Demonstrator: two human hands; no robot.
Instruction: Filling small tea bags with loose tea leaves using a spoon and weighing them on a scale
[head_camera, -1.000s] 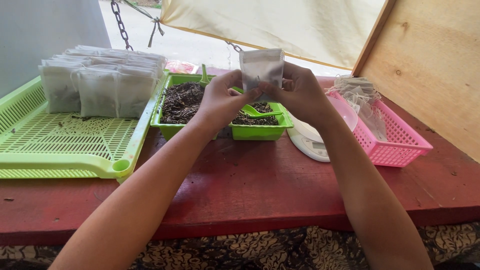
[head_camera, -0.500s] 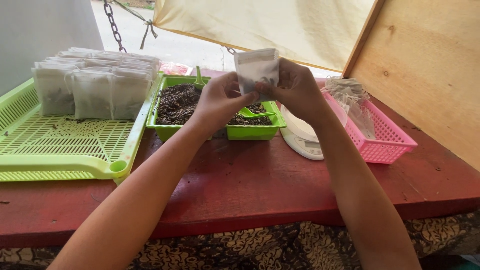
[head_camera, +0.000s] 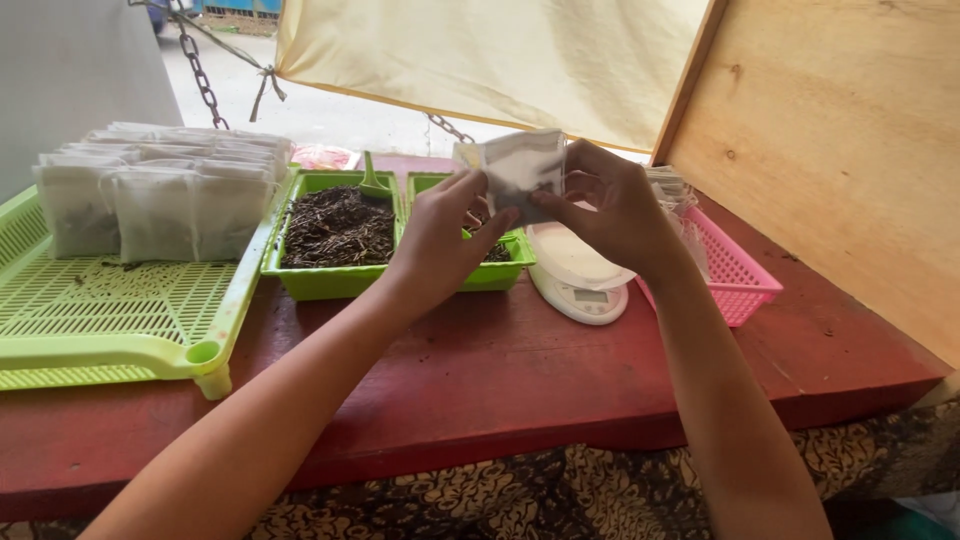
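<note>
Both my hands hold one small white filter pouch (head_camera: 515, 170) up in the air above the table. My left hand (head_camera: 445, 235) pinches its left edge and my right hand (head_camera: 610, 205) pinches its right side. Below them sit two green tubs: the left tub (head_camera: 335, 280) is full of dark dried leaves with a green scoop (head_camera: 373, 183) standing in it, the right tub (head_camera: 495, 272) is mostly hidden behind my left hand. A white kitchen scale (head_camera: 580, 285) with a round pan stands under my right hand.
A large green slotted tray (head_camera: 110, 320) at the left carries several filled white pouches (head_camera: 150, 195). A pink basket (head_camera: 735, 280) with empty pouches stands at the right, next to a wooden board (head_camera: 840, 150). The red table edge (head_camera: 500, 440) runs along the front.
The view has shifted, so everything sits further left in frame. My hands still hold the pouch, now above the right tub and the scale, with the fingers working at its top.
</note>
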